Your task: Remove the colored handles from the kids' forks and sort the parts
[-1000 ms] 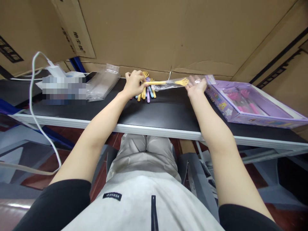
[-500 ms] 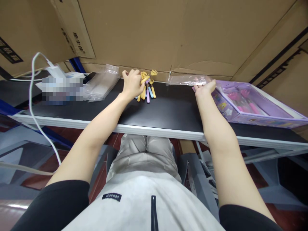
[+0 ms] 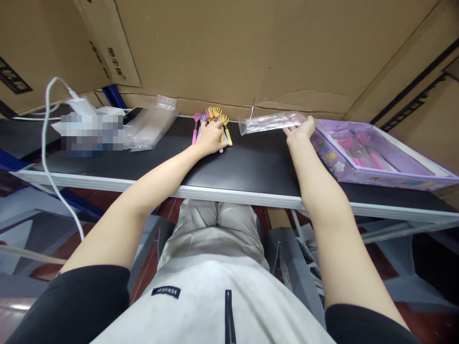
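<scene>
Several small claw-headed back scratchers (image 3: 216, 112) lie bunched on the black tabletop, with yellow, pink, purple and blue parts and short metal rods. My left hand (image 3: 211, 137) is down over this bunch, its fingers curled onto the scratchers and the thumb at the right side. The fingertips are partly hidden among the handles. A pink back scratcher (image 3: 194, 132) lies at the left edge of the bunch. Farther right, my right hand (image 3: 300, 132) grips the end of a long clear plastic bag (image 3: 267, 123), which stretches leftward above the table.
A purple box (image 3: 401, 179) with pink back scratchers (image 3: 375, 155) stands at the right. Flat clear bags (image 3: 150, 125) lie at the left, near a white charger and cable (image 3: 45, 138). Cardboard (image 3: 229, 52) walls the table's back; its metal front edge (image 3: 236, 193) faces me.
My left hand has lowered onto the bunch from above, bringing down a yellow back scratcher; the pink one at the left now shows. My right hand has shifted slightly left with the bag.
</scene>
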`<state>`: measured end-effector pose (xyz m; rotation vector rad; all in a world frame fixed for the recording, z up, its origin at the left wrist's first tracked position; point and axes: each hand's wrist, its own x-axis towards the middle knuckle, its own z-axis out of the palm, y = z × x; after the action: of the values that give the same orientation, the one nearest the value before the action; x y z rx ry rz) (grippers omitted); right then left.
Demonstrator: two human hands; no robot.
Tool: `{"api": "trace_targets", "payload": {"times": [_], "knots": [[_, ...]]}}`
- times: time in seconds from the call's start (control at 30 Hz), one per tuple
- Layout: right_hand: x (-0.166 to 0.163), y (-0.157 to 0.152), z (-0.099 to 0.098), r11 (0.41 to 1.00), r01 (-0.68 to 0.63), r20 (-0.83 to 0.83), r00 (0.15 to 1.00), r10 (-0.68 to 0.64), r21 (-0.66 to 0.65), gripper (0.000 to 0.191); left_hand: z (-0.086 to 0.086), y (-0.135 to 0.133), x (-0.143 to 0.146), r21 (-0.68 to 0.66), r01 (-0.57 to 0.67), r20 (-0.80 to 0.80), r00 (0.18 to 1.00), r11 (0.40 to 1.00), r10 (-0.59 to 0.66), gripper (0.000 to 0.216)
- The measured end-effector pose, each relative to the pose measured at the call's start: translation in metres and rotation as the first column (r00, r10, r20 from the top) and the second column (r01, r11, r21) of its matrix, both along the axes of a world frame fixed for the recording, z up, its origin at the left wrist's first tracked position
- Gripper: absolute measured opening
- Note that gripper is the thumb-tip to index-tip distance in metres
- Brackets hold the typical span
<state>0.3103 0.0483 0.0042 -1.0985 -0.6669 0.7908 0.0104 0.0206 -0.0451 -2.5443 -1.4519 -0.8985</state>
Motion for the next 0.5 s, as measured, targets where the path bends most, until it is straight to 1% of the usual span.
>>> {"api": "trace_targets", "payload": {"times": [0.1, 0.2, 0.3, 0.37, 0.43, 0.5], "knots": [[-0.005, -0.003, 0.001, 1.000, -0.019, 0.030, 0.999, 0.020, -0.006, 0.042, -0.001, 0.001, -0.003, 0.007, 0.001, 0.012, 1.000, 1.000, -0.001, 0.024], [-0.006, -0.002, 0.001, 0.999, -0.030, 0.052, 0.998, 0.030, -0.014, 0.043, -0.001, -0.003, -0.005, -0.009, 0.051, -0.011, 0.999, 0.999, -0.051, 0.038], [-0.004, 0.002, -0.002, 1.000, -0.028, 0.023, 0.999, 0.028, -0.009, 0.044, 0.000, -0.009, -0.004, -0.091, 0.121, -0.109, 0.985, 0.989, -0.130, 0.052], [-0.003, 0.006, -0.005, 1.000, -0.019, -0.012, 1.000, 0.019, 0.001, 0.044, 0.000, -0.010, -0.004, -0.160, 0.139, -0.165, 0.972, 0.977, -0.165, 0.059], [-0.002, 0.010, -0.008, 1.000, -0.016, -0.014, 1.000, 0.016, 0.007, 0.045, -0.001, -0.008, -0.005, -0.201, 0.143, -0.193, 0.964, 0.969, -0.182, 0.059], [-0.002, 0.012, -0.010, 1.000, -0.029, 0.011, 1.000, 0.029, 0.011, 0.046, -0.002, -0.003, -0.006, -0.197, 0.152, -0.198, 0.961, 0.969, -0.191, 0.056]]}}
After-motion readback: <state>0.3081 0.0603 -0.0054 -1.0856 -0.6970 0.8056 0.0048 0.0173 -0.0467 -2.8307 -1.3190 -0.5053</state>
